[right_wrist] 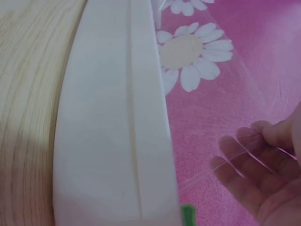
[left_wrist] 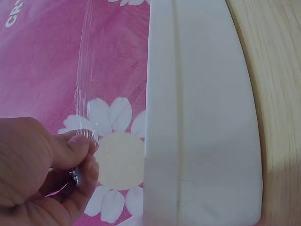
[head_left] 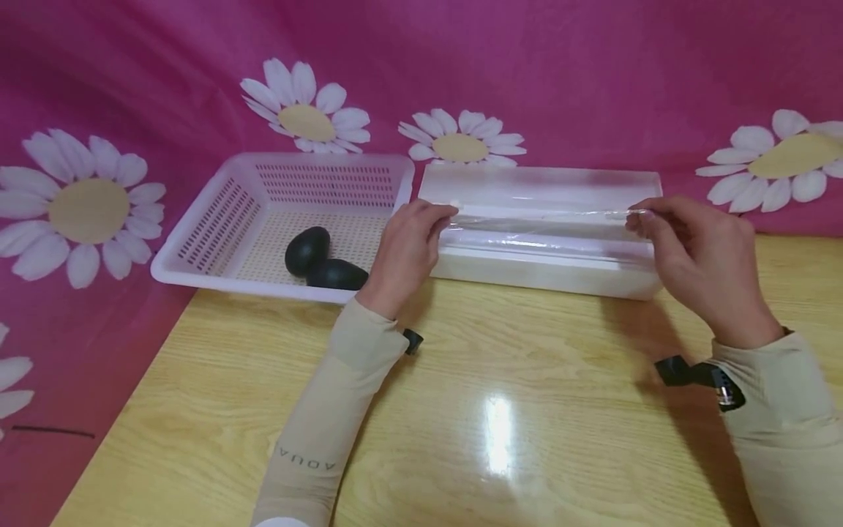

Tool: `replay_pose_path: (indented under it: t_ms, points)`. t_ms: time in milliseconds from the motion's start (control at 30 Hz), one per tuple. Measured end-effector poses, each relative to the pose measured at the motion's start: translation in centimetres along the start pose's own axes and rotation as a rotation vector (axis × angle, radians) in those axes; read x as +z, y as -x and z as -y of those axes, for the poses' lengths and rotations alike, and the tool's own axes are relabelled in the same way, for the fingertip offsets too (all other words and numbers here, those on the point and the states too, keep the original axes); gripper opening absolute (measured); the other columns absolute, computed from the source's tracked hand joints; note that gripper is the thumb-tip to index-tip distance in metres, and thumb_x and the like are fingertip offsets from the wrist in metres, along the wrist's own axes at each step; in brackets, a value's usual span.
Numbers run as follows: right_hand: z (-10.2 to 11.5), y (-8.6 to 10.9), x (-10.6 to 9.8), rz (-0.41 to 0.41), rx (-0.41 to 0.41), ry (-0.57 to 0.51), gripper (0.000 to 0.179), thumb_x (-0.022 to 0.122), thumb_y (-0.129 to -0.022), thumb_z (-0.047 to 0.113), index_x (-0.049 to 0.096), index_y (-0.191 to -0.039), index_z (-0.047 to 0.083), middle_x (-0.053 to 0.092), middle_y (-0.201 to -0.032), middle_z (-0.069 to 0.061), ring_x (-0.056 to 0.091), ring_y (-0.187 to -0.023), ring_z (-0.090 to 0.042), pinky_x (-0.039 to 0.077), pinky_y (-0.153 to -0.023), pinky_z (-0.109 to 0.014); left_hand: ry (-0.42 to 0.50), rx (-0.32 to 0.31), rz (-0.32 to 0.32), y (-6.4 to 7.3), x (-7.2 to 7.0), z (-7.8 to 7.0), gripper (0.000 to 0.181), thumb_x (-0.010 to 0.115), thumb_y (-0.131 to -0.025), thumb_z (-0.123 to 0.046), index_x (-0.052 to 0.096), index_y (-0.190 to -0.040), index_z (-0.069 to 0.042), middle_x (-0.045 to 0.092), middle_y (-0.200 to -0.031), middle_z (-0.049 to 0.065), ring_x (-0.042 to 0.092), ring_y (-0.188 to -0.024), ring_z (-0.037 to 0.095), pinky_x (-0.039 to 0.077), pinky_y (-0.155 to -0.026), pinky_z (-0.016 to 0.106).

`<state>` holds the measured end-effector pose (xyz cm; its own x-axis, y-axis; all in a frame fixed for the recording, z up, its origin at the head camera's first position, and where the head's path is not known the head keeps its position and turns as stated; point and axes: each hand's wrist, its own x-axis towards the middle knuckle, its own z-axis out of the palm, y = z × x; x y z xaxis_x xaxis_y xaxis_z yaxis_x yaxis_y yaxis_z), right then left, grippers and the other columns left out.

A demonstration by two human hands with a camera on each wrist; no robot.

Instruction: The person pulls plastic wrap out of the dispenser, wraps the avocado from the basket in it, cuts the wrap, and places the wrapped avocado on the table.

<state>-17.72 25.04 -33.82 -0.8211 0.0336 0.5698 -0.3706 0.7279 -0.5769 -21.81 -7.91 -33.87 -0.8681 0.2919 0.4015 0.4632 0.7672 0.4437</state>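
Observation:
A long white box [head_left: 546, 274] stands on the table with its lid raised at the back and a roll of clear cling film [head_left: 520, 243] inside. My left hand [head_left: 410, 245] pinches the film's gathered left end between thumb and fingers, and crumpled film [left_wrist: 83, 70] runs upward from it in the left wrist view. At the box's right end my right hand [head_left: 707, 256] pinches the other end of the film edge with thumb and index finger. Between both hands the edge is drawn straight above the box. In the right wrist view, the film passes across the spread fingers [right_wrist: 240, 188].
Left of the box sits a white perforated plastic basket [head_left: 204, 280] holding two dark, egg-shaped objects [head_left: 306, 251]. A pink cloth with daisies [head_left: 560, 73] hangs behind. The wood-grain table [head_left: 461, 432] extends in front. A small green piece [right_wrist: 188, 214] shows beside the box.

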Motion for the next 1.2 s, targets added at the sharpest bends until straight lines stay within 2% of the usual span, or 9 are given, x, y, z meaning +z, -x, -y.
replay_pose_path:
  t_ms: [200,300,667,933,1200]
  points:
    - [0.1,-0.3,-0.2,-0.055,0.017,-0.047,0.022,0.06,-0.1,0.015,0.078,-0.104,0.002,0.058,-0.087,0.052,0.057,-0.078,0.03,0.037,-0.061,-0.002,0.013,-0.015,0.064,-0.2,-0.5,0.0,0.027,0.065,-0.101,-0.008,0.074,-0.125,-0.007,0.076,-0.119,0.013,0.068,-0.114,0.028,0.055,-0.105,0.036]
    - [0.1,0.0,-0.2,-0.059,0.031,-0.067,0.02,0.061,-0.099,0.013,0.079,-0.102,0.003,0.06,-0.086,0.05,0.059,-0.077,0.029,0.038,-0.059,-0.002,0.007,-0.016,0.074,-0.1,-0.4,0.0,0.026,0.064,-0.101,-0.008,0.075,-0.125,-0.007,0.076,-0.119,0.012,0.068,-0.114,0.028,0.055,-0.105,0.037]
    - [0.3,0.6,-0.1,-0.074,0.047,-0.106,0.018,0.063,-0.098,0.009,0.079,-0.099,0.001,0.062,-0.084,0.046,0.06,-0.073,0.023,0.039,-0.06,-0.003,0.058,-0.008,-0.048,0.7,-0.3,0.1,0.023,0.062,-0.102,-0.007,0.077,-0.119,-0.006,0.079,-0.116,0.01,0.072,-0.108,0.027,0.058,-0.099,0.036]
    - [0.9,0.4,-0.5,-0.08,0.041,-0.12,0.02,0.061,-0.099,0.008,0.079,-0.099,0.0,0.063,-0.084,0.043,0.06,-0.074,0.019,0.04,-0.064,-0.006,0.095,-0.009,-0.08,0.5,-1.0,-0.3,0.025,0.064,-0.099,-0.002,0.075,-0.121,-0.006,0.077,-0.121,0.01,0.072,-0.115,0.024,0.055,-0.106,0.033]
    - [1.4,0.2,-0.9,-0.056,0.063,-0.136,0.02,0.06,-0.1,0.009,0.078,-0.102,-0.001,0.065,-0.084,0.04,0.062,-0.074,0.018,0.041,-0.061,-0.005,0.097,0.015,-0.086,0.5,-1.8,-0.7,0.024,0.062,-0.1,0.0,0.075,-0.12,-0.003,0.077,-0.12,0.012,0.073,-0.114,0.025,0.055,-0.106,0.032]
